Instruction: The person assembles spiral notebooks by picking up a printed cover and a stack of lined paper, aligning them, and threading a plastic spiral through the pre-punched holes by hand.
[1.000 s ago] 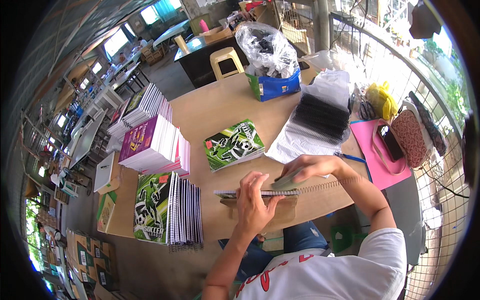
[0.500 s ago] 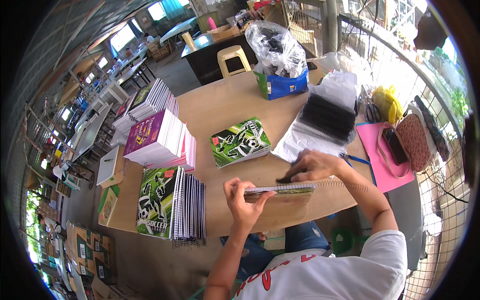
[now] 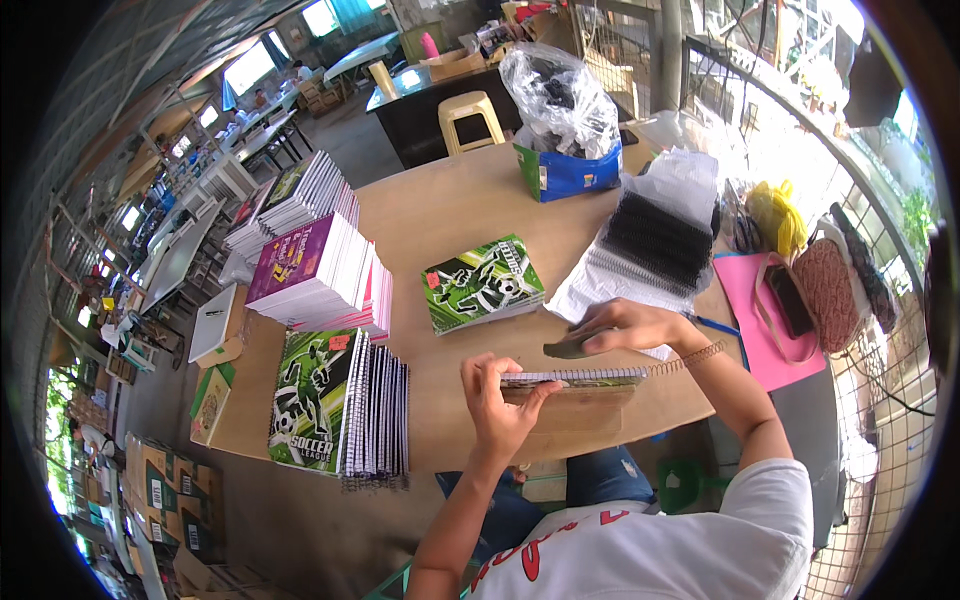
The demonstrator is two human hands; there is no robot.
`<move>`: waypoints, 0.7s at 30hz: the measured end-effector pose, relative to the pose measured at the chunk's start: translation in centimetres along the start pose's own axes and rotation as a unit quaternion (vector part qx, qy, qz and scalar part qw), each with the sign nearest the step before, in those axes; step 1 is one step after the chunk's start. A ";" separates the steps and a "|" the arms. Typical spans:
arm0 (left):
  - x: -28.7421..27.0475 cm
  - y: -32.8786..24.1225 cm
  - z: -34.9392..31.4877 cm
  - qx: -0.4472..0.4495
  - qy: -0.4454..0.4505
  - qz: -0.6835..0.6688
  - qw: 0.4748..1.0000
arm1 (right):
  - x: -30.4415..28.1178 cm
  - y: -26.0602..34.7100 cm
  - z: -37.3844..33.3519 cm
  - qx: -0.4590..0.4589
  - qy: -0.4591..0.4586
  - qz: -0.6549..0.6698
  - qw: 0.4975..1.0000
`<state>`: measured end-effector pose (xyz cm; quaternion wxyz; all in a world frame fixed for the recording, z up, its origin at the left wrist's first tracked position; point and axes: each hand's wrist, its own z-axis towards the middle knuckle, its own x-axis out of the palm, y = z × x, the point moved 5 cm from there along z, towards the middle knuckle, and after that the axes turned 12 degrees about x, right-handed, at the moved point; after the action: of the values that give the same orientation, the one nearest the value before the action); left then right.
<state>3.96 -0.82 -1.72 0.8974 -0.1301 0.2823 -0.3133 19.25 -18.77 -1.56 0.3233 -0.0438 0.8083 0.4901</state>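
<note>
My left hand (image 3: 497, 405) is closed on a notebook (image 3: 575, 380), fingers behind and thumb in front, its spine edge turned upward. A thin spiral coil (image 3: 690, 358) runs along that edge, and its loose end sticks out to the right, past my right wrist. My right hand (image 3: 632, 328) grips a dark, flat pad-like piece (image 3: 568, 347) just above the spine; its exact kind is unclear. Beyond the hands lies a green soccer-cover notebook stack (image 3: 485, 285). At the left, more green spiral notebooks (image 3: 320, 400) stand in a pile with coils on their edges.
Purple-covered notebooks (image 3: 295, 265) are piled at the far left. Black coils (image 3: 655, 240) lie on white plastic at the right. Behind stands a blue box (image 3: 575, 175) with a plastic bag. A pink sheet (image 3: 745, 300), a phone (image 3: 792, 300) and blue-handled scissors (image 3: 720, 325) lie at the right edge.
Less of the coil sticks out past the notebook's right end. The notebook has shifted slightly right, and the dark piece in my right hand has lifted and turned flatter.
</note>
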 end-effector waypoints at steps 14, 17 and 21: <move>0.2 0.8 -0.2 0.023 -0.017 -0.020 0.999 | 0.0 0.5 1.7 -0.033 -0.004 0.049 0.998; 0.3 0.7 -0.4 0.036 -0.014 -0.012 0.999 | 1.4 2.5 1.7 -0.114 0.060 0.031 0.991; 0.3 1.0 -0.4 0.028 -0.022 -0.019 0.999 | 1.6 0.6 3.4 0.025 0.055 -0.134 0.989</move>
<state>4.38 -0.22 -2.59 0.9007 -0.1168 0.2506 -0.3350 19.38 -15.22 -3.05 0.3424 -0.1704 0.8234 0.4193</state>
